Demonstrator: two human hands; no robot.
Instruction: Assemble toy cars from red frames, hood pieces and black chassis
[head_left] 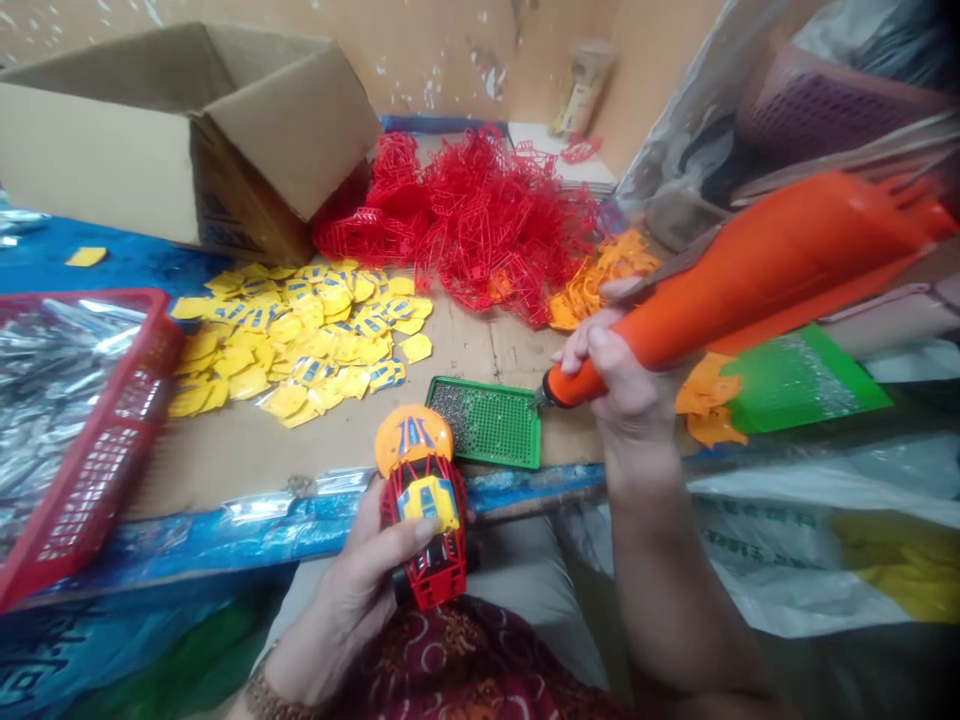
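My left hand (352,590) grips a small plastic toy car (420,510) from below, its thumb lying across the car's red frame. The car has a yellow body piece and an orange rounded part at its far end. My right hand (626,385) is closed around an orange electric screwdriver (750,290), whose metal tip (538,398) points down and left. That tip sits close to the upper right corner of a green tray of small screws (484,422), and I cannot tell whether they touch.
A loose pile of yellow plastic pieces (300,340) and a heap of red plastic frames (472,230) lie on the table. Orange pieces (600,280) lie beyond my right hand. A red basket (97,420) holds silver packets. A cardboard box (187,130) stands behind.
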